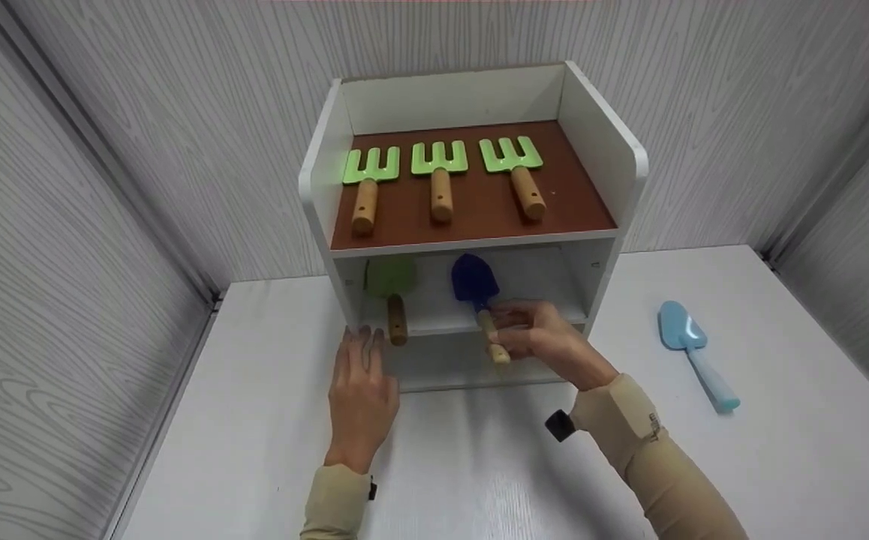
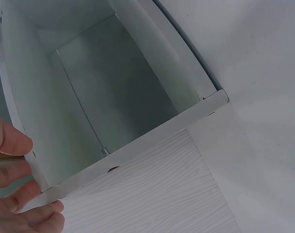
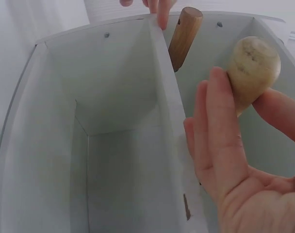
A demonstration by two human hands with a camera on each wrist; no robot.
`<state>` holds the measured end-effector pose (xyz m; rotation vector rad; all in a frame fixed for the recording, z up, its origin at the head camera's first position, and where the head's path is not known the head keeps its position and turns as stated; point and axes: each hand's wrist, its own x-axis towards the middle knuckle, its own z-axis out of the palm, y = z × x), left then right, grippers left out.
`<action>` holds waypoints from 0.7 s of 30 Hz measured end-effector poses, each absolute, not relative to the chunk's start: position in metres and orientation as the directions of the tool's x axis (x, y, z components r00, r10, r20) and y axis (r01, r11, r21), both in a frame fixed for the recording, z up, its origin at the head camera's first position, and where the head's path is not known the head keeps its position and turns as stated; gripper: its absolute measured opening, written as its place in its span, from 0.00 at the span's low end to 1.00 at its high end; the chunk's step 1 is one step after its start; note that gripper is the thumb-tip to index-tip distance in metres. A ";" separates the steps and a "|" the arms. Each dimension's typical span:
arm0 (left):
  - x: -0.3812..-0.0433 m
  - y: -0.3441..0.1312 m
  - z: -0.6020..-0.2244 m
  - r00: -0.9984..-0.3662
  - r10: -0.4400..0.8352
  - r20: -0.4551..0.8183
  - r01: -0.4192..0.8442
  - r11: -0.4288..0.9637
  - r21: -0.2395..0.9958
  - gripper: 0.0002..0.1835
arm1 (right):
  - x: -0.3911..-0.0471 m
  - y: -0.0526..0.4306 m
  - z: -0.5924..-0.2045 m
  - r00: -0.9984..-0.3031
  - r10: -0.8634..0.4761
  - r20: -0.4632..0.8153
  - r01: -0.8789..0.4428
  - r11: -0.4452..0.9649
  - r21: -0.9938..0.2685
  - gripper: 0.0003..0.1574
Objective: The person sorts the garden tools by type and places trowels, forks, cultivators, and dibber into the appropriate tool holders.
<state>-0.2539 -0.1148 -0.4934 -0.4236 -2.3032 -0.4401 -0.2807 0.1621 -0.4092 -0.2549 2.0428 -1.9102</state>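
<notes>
My right hand (image 1: 543, 339) pinches the wooden handle of a blue toy trowel (image 1: 474, 279) between thumb and fingers. The trowel's blade points into the middle compartment of a small white shelf (image 1: 604, 292), and its handle sticks out over the front edge. In the right wrist view the pale handle (image 3: 254, 65) shows end-on between thumb and fingertips. My left hand (image 1: 363, 401) rests its extended fingers on the shelf's left front edge. Close by those fingers, a green trowel (image 1: 391, 277) lies in the same compartment, its brown handle (image 3: 185, 36) overhanging the edge.
Three green toy forks (image 1: 440, 159) with wooden handles lie side by side on the shelf's brown top (image 1: 479, 221). A light blue trowel (image 1: 681, 326) lies on the white table (image 1: 795, 360) to the right. Beneath the trowels is a lower compartment (image 2: 113, 77). Grey wood-grained panels (image 1: 67, 225) surround the table.
</notes>
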 end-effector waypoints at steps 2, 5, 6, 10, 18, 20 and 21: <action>-0.254 -0.114 -0.493 -0.670 0.171 0.722 0.426 0.886 0.185 0.29 | -0.283 0.159 -0.405 -0.926 -0.354 -0.133 0.109 0.087 -0.990 0.41; -0.254 -0.114 -0.493 -0.665 0.172 0.727 0.430 0.884 0.184 0.29 | -0.286 0.154 -0.400 -0.925 -0.344 -0.160 0.124 0.122 -0.985 0.40; -0.254 -0.115 -0.494 -0.663 0.172 0.729 0.431 0.884 0.184 0.29 | -0.288 0.152 -0.398 -0.926 -0.338 -0.168 0.129 0.134 -0.983 0.40; -0.255 -0.115 -0.496 -0.662 0.168 0.730 0.434 0.880 0.191 0.29 | -0.295 0.142 -0.395 -0.934 -0.309 -0.181 0.136 0.163 -0.977 0.37; -0.254 -0.115 -0.496 -0.644 0.172 0.745 0.430 0.887 0.167 0.27 | -0.303 0.123 -0.395 -0.947 -0.284 -0.151 0.092 0.211 -0.973 0.33; -0.255 -0.115 -0.496 -0.640 0.175 0.748 0.430 0.889 0.159 0.27 | -0.303 0.121 -0.395 -0.954 -0.268 -0.137 0.074 0.232 -0.970 0.33; -0.255 -0.115 -0.496 -0.638 0.175 0.749 0.430 0.888 0.159 0.27 | -0.303 0.120 -0.395 -0.958 -0.256 -0.133 0.070 0.241 -0.968 0.33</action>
